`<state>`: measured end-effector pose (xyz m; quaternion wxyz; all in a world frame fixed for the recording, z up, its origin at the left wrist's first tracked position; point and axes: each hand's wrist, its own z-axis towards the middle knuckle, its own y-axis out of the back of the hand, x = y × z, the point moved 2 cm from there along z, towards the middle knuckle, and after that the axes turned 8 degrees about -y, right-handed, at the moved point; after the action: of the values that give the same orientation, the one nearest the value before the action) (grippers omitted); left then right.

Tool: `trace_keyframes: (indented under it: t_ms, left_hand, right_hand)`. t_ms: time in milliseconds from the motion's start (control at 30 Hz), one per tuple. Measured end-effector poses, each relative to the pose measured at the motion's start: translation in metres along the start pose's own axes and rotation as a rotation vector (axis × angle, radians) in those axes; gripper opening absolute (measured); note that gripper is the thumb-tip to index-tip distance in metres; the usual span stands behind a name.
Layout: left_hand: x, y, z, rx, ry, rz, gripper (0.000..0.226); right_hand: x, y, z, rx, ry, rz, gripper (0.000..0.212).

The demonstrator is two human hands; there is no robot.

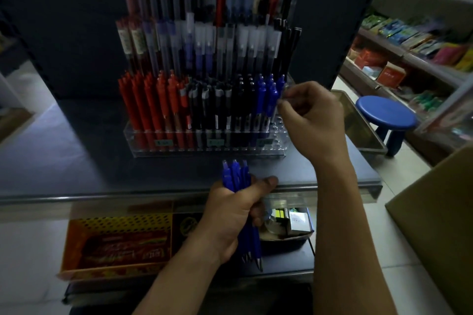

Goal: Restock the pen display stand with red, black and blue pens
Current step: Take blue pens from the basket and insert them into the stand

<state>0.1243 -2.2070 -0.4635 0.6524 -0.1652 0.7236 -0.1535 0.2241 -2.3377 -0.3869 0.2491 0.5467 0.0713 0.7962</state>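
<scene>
A clear tiered pen display stand [207, 151] sits on a dark shelf. Its front row holds red pens [151, 102] at the left, black pens [220, 107] in the middle and blue pens [263, 97] at the right. My right hand [312, 120] pinches one blue pen [279, 94] upright at the right end of that row, over empty holes. My left hand [230, 215] grips a bundle of blue pens [236, 174] below the shelf's front edge, caps up and tips down.
The shelf's metal front edge [102, 195] runs across the view. Below it lie an orange perforated box [115, 243] and small boxes [297, 220]. A blue stool [386, 112], stocked shelves [409, 41] and a cardboard box [440, 212] stand to the right.
</scene>
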Motion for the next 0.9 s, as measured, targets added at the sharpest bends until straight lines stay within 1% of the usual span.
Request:
trace_keyframes:
  t_ms: [67, 133, 233, 300, 367, 467, 567, 667, 767, 833, 900]
  left_hand:
    - [0.001, -0.001, 0.001, 0.003, 0.005, 0.010, 0.035]
    - [0.001, -0.001, 0.001, 0.011, 0.005, 0.017, 0.033]
    - [-0.001, -0.002, 0.000, 0.029, -0.012, 0.026, 0.020]
    - [-0.003, -0.004, -0.001, 0.031, -0.016, 0.031, 0.019]
    - [-0.003, -0.006, -0.001, 0.018, -0.020, 0.029, 0.019]
    - [-0.005, -0.007, -0.002, 0.005, -0.033, 0.015, 0.015]
    - [-0.008, -0.007, -0.003, -0.002, -0.040, -0.012, 0.021]
    - [-0.011, -0.009, -0.004, -0.010, -0.043, -0.035, 0.024]
    - [-0.012, -0.010, -0.002, -0.037, -0.059, -0.060, 0.030]
    - [-0.011, -0.009, -0.001, -0.048, -0.054, -0.064, 0.033]
    - [-0.010, -0.009, -0.002, -0.048, -0.043, -0.062, 0.035]
  right_hand:
    - [0.005, 0.003, -0.006, 0.257, -0.045, 0.013, 0.002]
    - [0.009, 0.004, -0.013, 0.494, -0.101, 0.010, 0.007]
    - [0.010, 0.003, -0.021, 0.750, -0.143, -0.148, 0.021]
    - [0.009, 0.001, -0.025, 0.871, -0.179, -0.247, 0.022]
    - [0.008, 0.001, -0.026, 0.900, -0.195, -0.267, 0.021]
    - [0.010, 0.000, -0.028, 0.943, -0.180, -0.197, 0.019]
    - [0.012, 0.000, -0.030, 0.975, -0.192, -0.126, 0.018]
    - [0.013, -0.003, -0.028, 0.963, -0.183, -0.118, 0.016]
    - [0.013, -0.008, -0.028, 0.908, -0.206, -0.025, 0.017]
    - [0.014, -0.009, -0.028, 0.873, -0.224, 0.030, 0.012]
    - [0.014, -0.008, -0.028, 0.897, -0.222, 0.012, 0.011]
